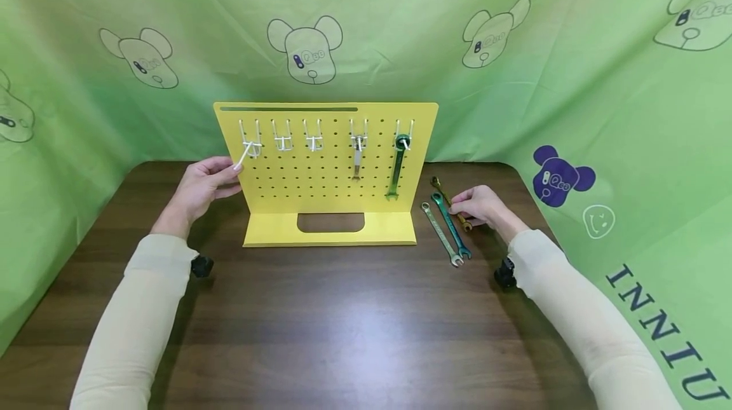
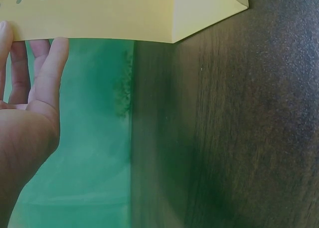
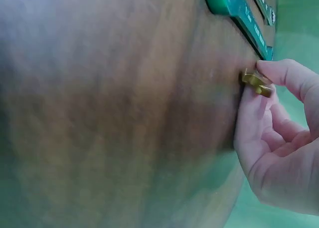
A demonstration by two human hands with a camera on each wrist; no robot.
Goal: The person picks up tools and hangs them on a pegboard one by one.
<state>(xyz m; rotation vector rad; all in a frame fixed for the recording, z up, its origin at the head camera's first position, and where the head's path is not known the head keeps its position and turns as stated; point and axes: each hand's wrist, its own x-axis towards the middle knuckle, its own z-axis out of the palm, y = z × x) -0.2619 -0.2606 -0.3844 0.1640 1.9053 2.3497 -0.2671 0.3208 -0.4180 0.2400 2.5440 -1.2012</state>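
Observation:
At the left edge of the yellow pegboard [image 1: 309, 184], my left hand [image 1: 200, 189] grips the rim, with some fingers behind the panel in the left wrist view. My right hand [image 1: 483, 205] pinches a gold combination wrench [image 3: 256, 81] between thumb and fingers, low over the table. Beside it a teal wrench [image 1: 450, 224] and a silver wrench [image 1: 440, 234] lie side by side on the wood. On the board, a green wrench [image 1: 398, 170] hangs from the rightmost hook, and a short silver wrench [image 1: 357, 159] from the hook left of it.
Three white hooks, among them the middle one [image 1: 313, 142], hold nothing on the board's left half. The board stands on a yellow base [image 1: 274, 232] with a cut-out. A green printed curtain [image 1: 389, 28] surrounds the dark wooden table [image 1: 320, 308].

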